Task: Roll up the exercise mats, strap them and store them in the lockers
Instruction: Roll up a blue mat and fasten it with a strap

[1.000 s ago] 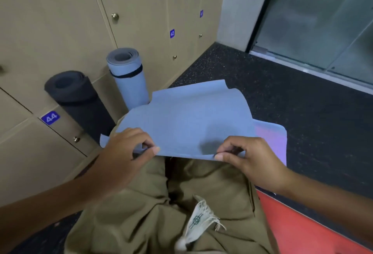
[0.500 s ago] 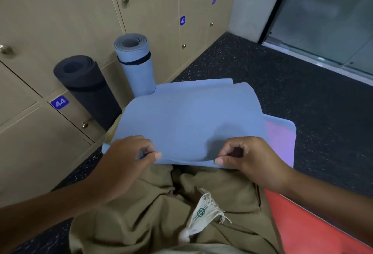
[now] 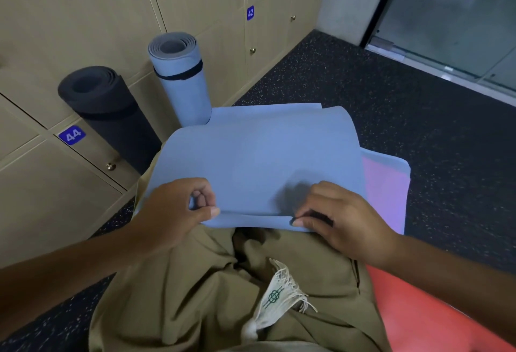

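The dark speckled floor point(image 3: 363, 86) carries two rolled mats standing beyond the left hand point(image 3: 173, 212): a black roll point(image 3: 111, 111) and a strapped blue roll point(image 3: 181, 80); an orange mat point(image 3: 418, 309), seemingly flat, lies under the right forearm.

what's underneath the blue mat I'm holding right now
Under the blue mat shows a pink-purple mat at its right edge and khaki trousers nearer you; the rest is covered.

1. The mat point(image 3: 259, 161) being rolled is plain light blue; its underside point(image 3: 385, 192) shows pink fading to violet.
2. The strapped roll point(image 3: 181, 77) is light blue with a black strap point(image 3: 178, 75).
3. The other roll point(image 3: 109, 111) is dark grey.
4. The lockers point(image 3: 69, 24) are beige with blue number tags point(image 3: 72, 135).
5. The floor point(image 3: 391, 94) is black, speckled white.
6. The trousers point(image 3: 195, 295) are olive.
7. Another mat point(image 3: 435, 321) is red.
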Demonstrator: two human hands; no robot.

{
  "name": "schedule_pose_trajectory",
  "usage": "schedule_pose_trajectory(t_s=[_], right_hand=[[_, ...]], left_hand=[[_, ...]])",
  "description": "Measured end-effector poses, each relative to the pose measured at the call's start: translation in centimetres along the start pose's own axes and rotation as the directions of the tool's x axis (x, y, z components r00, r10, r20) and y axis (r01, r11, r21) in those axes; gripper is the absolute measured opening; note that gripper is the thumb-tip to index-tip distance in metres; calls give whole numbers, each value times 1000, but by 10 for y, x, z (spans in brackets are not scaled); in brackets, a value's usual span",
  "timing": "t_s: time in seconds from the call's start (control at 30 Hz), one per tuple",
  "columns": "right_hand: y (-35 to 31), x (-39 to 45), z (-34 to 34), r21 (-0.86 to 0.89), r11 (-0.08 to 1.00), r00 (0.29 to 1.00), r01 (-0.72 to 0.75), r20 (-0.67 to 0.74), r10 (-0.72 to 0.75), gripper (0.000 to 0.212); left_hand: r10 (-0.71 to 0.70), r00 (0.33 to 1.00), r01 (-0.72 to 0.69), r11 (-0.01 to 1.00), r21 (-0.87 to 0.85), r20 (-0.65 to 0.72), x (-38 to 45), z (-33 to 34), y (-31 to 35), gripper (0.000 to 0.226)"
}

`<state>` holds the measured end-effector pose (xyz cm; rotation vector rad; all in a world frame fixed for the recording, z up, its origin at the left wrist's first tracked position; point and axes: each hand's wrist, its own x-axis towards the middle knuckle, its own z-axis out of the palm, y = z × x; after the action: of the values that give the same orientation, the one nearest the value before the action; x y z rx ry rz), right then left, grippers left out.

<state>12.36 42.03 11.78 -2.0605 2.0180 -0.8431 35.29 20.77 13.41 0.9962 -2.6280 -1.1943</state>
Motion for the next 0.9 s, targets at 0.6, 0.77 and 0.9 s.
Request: schedule_pose_trajectory(t_s=[0.6,0.77,0.9], right_hand=[[14,5,-1,-263,928,964,265,49,-261,28],[5,7,3,-360,921,989,149,44,-143,29],[1,9,5,-355,935,1000,13,17,-7,30]], left_hand=[[228,973,-223,968,115,-35,-7,1,-3,28],[330,944,-320,923,213,-7,-8,2,-13,36],[444,895,-401,836,374,-33,-7,8,-12,41]])
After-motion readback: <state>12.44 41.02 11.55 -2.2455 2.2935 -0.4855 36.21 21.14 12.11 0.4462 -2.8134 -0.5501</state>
